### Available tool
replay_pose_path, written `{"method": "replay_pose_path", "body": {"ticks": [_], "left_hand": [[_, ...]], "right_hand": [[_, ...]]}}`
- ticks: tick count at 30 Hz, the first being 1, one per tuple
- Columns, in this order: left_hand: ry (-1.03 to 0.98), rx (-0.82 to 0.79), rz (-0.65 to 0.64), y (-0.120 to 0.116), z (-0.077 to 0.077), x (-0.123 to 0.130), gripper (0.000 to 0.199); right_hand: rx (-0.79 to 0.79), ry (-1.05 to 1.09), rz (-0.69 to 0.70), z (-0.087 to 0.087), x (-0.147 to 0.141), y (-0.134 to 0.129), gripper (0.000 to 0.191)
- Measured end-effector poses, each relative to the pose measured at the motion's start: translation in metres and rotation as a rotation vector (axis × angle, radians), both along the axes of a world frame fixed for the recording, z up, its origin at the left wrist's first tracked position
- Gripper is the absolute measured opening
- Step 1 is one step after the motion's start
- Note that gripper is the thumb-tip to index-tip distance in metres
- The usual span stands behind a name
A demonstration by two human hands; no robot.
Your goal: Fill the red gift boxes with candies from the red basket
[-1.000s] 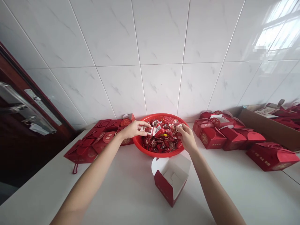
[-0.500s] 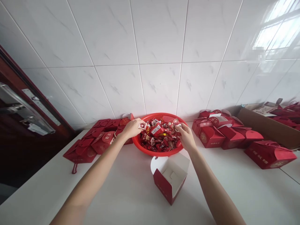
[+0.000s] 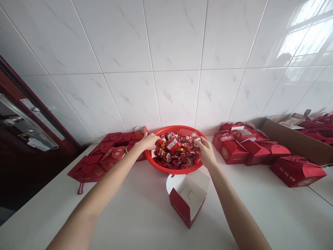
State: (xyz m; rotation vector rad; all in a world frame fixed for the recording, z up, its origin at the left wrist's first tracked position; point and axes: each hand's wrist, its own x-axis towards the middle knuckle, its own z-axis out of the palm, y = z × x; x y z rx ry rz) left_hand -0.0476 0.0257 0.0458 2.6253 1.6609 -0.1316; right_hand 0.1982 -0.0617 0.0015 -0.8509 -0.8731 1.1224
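Note:
A red plastic basket (image 3: 173, 171) holds a heap of red-wrapped candies (image 3: 174, 157), some with white or yellow on them. My left hand (image 3: 149, 142) reaches over the basket's left rim, fingers stretched toward the heap and apparently open; its fingertips are partly hidden. Just below it a white wrapped piece (image 3: 153, 153) lies against the basket's inner left side. At the right side of the basket, my right hand (image 3: 206, 152) pinches a candy with a white-and-dark wrapper (image 3: 197, 141). In front of the basket stands an open red gift box (image 3: 180, 207), its white inside facing up.
Closed red gift boxes (image 3: 91, 168) stand in a group at the left, and more closed boxes (image 3: 234, 152) at the right. A cardboard carton (image 3: 291, 140) with red items stands far right. Behind runs a tiled wall (image 3: 177, 97); a dark door (image 3: 28, 139) is at left.
My left hand has let go of the white-and-red piece, which now lies at the basket's left, and has shifted slightly left. My right hand keeps its pinch almost in place.

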Motion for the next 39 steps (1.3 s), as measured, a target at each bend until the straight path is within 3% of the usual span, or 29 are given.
{"method": "replay_pose_path", "body": {"ticks": [5, 10, 12, 17, 23, 31, 39], "left_hand": [[-0.021, -0.031, -0.017, 0.004, -0.010, 0.003, 0.052], [-0.160, -0.045, -0.023, 0.004, -0.006, -0.011, 0.017], [-0.295, -0.027, -0.016, 0.002, -0.003, -0.018, 0.018], [-0.869, -0.033, -0.032, -0.015, 0.003, -0.019, 0.038], [-1.087, -0.086, -0.054, -0.036, 0.000, 0.014, 0.044], [-1.122, -0.112, -0.069, -0.049, -0.015, 0.058, 0.036], [-1.034, -0.279, -0.145, -0.055, -0.016, 0.053, 0.030]], "right_hand": [[0.001, -0.011, 0.004, 0.000, 0.001, 0.000, 0.026], [-0.005, -0.002, -0.009, 0.002, 0.000, -0.001, 0.026], [-0.009, 0.008, -0.009, 0.002, 0.000, -0.001, 0.027], [-0.023, 0.042, 0.035, 0.005, 0.001, -0.002, 0.028], [-0.048, 0.082, 0.142, 0.010, -0.001, -0.006, 0.028], [-0.037, 0.185, 0.241, 0.012, -0.006, -0.007, 0.027], [-0.011, 0.190, 0.131, 0.010, 0.005, -0.003, 0.027]]}}
